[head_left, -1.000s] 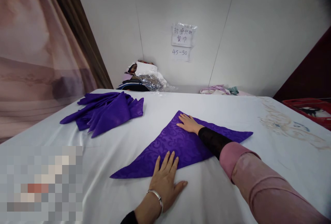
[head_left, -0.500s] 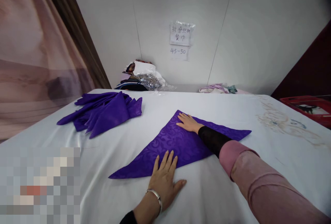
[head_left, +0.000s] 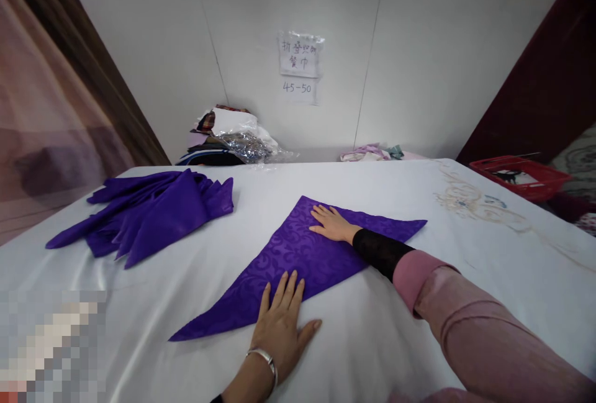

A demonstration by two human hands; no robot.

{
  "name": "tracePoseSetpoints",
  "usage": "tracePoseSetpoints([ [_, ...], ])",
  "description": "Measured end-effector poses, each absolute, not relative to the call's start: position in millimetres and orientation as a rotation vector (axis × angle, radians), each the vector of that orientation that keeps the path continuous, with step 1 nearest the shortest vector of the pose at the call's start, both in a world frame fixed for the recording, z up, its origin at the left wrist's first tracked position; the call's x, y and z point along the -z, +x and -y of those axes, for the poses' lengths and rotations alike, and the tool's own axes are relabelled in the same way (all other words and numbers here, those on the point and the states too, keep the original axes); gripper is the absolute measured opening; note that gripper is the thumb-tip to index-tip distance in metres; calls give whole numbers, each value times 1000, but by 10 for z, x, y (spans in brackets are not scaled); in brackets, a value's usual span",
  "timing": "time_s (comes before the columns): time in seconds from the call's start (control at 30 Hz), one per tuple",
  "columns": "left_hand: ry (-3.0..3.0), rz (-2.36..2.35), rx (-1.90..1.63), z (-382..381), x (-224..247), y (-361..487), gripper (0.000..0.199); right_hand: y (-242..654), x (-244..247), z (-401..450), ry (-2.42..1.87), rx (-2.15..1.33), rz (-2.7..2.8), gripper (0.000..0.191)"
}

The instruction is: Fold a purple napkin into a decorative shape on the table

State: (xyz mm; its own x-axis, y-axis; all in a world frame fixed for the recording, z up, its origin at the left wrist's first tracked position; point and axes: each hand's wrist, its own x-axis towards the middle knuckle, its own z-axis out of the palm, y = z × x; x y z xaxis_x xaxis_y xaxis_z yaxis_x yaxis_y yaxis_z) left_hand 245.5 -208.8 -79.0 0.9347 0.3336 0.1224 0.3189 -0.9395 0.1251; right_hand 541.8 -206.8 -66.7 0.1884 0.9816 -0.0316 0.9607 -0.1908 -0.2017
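A purple patterned cloth napkin [head_left: 288,254], folded into a triangle, lies flat on the white tablecloth [head_left: 372,341]. Its point is at the far side and its long edge faces me. My left hand [head_left: 282,322], with a silver bangle at the wrist, rests flat over the near edge, fingertips on the napkin and thumb out on the tablecloth. Farther off, my right hand [head_left: 333,224] is flat on the napkin just below its far point, fingers spread. Neither hand grips anything. My right sleeve hides part of the long edge.
A loose pile of purple napkins [head_left: 153,210] lies at the left of the table. Behind the table are a heap of clothes [head_left: 228,133] with clear plastic and some pastel cloths [head_left: 367,153]. A red basket [head_left: 521,176] stands beyond the right edge; a curtain [head_left: 60,111] hangs at left.
The camera view has turned slightly right, so the scene sits farther left. My right hand has slid slightly down from the napkin's far point; the left hand stays on the near edge.
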Motion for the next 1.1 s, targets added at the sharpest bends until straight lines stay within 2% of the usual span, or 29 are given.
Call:
tracePoseSetpoints([
  [0.3,3003,-509,-250,2059,830,2457,71,5544,493,2448,-2304,-219,1891,80],
  [1.1,3013,-565,-172,2017,811,2514,74,5941,607,3536,-2486,-215,1653,78],
])
